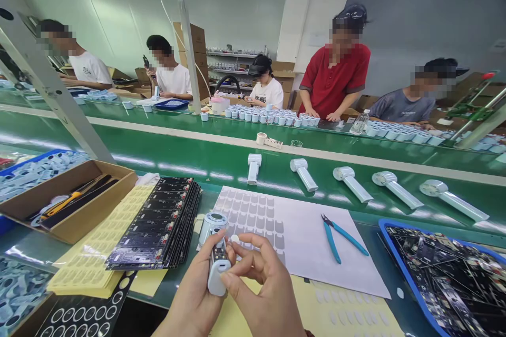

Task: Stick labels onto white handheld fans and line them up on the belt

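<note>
My left hand [197, 289] is closed around a light-blue handheld fan [217, 279], whose end with a small port faces me. Its side is open, showing a circuit board inside, and its round head [215, 220] points away from me. My right hand [264, 284] is closed too, its thumb and bent fingers pinching the fan's near end. By the right index fingertip is a small pale oval piece [234, 238]; whether the finger holds it I cannot tell. Beneath lies a white sheet with grey stickers [249, 210].
Teal-handled cutters [342, 237] lie on white paper. A blue tray [411, 295] of circuit boards is at right. Stacked boards [154, 226] and a cardboard box [71, 205] with tools stand left. Several fans [304, 175] line the green conveyor [197, 142]; co-workers sit or stand beyond.
</note>
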`<state>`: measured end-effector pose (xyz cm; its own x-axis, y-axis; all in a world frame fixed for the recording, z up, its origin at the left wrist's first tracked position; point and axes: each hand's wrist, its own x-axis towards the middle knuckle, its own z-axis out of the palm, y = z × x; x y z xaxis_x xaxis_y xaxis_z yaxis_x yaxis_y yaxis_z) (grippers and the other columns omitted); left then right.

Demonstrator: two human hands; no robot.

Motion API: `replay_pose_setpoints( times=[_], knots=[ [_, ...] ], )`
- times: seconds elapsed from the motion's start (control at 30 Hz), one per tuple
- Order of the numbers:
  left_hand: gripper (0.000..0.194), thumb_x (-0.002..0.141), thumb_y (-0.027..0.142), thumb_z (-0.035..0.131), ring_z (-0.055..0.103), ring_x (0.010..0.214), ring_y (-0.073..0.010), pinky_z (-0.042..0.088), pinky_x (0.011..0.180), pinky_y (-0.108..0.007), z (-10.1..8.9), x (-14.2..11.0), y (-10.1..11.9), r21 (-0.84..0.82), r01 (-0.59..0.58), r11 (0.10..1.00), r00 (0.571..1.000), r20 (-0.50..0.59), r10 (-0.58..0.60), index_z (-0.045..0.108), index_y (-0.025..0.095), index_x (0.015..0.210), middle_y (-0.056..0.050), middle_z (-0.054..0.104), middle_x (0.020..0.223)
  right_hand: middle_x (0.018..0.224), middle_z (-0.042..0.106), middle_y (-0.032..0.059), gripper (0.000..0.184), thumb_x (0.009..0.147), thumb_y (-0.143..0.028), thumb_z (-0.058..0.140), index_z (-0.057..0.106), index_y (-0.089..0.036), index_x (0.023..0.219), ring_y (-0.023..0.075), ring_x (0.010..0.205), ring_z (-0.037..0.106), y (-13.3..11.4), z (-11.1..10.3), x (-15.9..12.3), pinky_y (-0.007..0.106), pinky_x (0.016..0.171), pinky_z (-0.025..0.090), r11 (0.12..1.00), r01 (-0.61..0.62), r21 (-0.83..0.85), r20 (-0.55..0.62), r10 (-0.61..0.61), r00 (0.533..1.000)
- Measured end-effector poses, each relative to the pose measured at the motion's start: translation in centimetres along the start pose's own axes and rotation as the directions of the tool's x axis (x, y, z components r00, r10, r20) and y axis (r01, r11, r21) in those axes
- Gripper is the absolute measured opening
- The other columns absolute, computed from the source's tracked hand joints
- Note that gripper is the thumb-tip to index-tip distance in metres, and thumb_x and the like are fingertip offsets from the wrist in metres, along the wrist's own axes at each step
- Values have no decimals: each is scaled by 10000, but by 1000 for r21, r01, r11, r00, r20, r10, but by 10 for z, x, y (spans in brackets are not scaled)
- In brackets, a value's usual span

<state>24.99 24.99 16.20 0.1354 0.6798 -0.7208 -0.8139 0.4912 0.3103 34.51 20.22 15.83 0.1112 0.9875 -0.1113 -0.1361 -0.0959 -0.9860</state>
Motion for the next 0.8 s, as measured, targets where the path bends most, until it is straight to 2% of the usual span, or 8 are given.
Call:
replay_pose_setpoints(
  times=[0.13, 0.23, 0.33, 0.4, 0.5, 0.57, 0.7, 0.8],
  knots=[
    [173, 908, 114, 600, 564, 433, -75, 502, 462, -167, 2, -4, -2, -44, 4, 999, 1000, 21, -3, 513, 181, 774, 1, 571, 556, 744, 764, -9, 410, 670, -286, 673, 607, -240, 1073, 254, 1092, 704, 4, 1, 0, 377, 974, 532, 998, 44, -42, -2, -44, 999],
    [218, 947, 150, 546, 558, 425, -74, 498, 441, -163, 6, -11, -5, -79, 31, 996, 999, 16, -30, 501, 187, 736, -5, 561, 541, 742, 764, -39, 394, 723, -257, 653, 608, -269, 1115, 228, 1084, 710, 12, 2, -3, 334, 940, 552, 975, 174, -140, -12, -178, 984],
    [236, 972, 162, 500, 562, 433, -64, 494, 433, -137, 9, -17, -6, -104, 50, 993, 999, 3, -50, 506, 182, 737, 2, 552, 547, 787, 752, -53, 464, 757, -216, 684, 593, -316, 1201, 226, 997, 736, 19, 3, -6, 309, 849, 581, 865, 380, -327, -47, -416, 908],
    [200, 970, 146, 494, 561, 444, -50, 492, 443, -113, 9, -19, -4, -97, 71, 993, 997, 3, -71, 536, 157, 775, -9, 568, 586, 895, 732, -38, 586, 703, -207, 761, 577, -340, 1243, 231, 965, 728, 20, 2, -6, 304, 796, 590, 807, 422, -413, -88, -497, 863],
    [95, 929, 91, 536, 562, 469, -50, 498, 450, -113, 3, -20, 4, 17, 43, 999, 998, 53, -44, 602, 111, 864, -23, 597, 643, 1087, 656, 8, 697, 658, -278, 825, 540, -332, 1291, 221, 931, 697, 20, -5, 2, 296, 713, 594, 887, 311, -340, -177, -385, 906],
    [71, 863, 47, 604, 612, 525, -86, 549, 509, -160, -6, -20, 11, 177, -75, 981, 995, 73, 63, 653, 96, 879, -43, 645, 675, 1098, 630, 32, 564, 772, -395, 756, 535, -296, 1282, 203, 895, 681, 22, -14, 9, 288, 673, 583, 950, 220, -221, -170, -259, 951],
    [220, 640, 154, 838, 721, 817, -211, 596, 805, -263, -32, -18, 22, 439, -358, 824, 933, 199, 299, 734, 110, 830, -93, 744, 824, 1040, 626, 40, 177, 908, -381, 605, 631, -238, 1007, 197, 910, 640, 35, -25, 23, 289, 694, 541, 962, 148, -228, 43, -142, 989],
    [304, 539, 277, 906, 708, 841, -241, 588, 798, -278, -56, -14, 23, 578, -424, 697, 905, 249, 345, 741, 138, 754, -81, 741, 782, 956, 614, 29, 103, 878, -209, 597, 612, -214, 776, 194, 886, 641, 45, -19, 27, 286, 708, 521, 932, 131, -338, 145, -86, 986]
  ],
)
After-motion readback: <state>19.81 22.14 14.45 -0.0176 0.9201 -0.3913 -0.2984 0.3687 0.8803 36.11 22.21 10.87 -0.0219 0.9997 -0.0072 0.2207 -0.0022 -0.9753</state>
